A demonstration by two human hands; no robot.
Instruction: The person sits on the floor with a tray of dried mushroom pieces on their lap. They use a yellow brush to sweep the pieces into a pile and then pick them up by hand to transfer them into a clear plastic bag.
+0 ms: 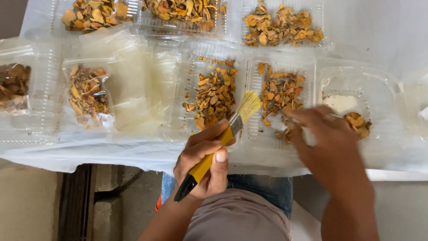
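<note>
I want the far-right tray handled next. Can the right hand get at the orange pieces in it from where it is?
Probably yes: the right hand hovers beside the orange pieces in the open clear tray, with nothing between them. Motion blur hides its fingers.

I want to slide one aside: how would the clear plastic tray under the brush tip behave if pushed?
The clear plastic tray looks thin, so probably light and flexible. Its dried orange slices lie loose and would likely shift. The left hand holds the brush.
</note>
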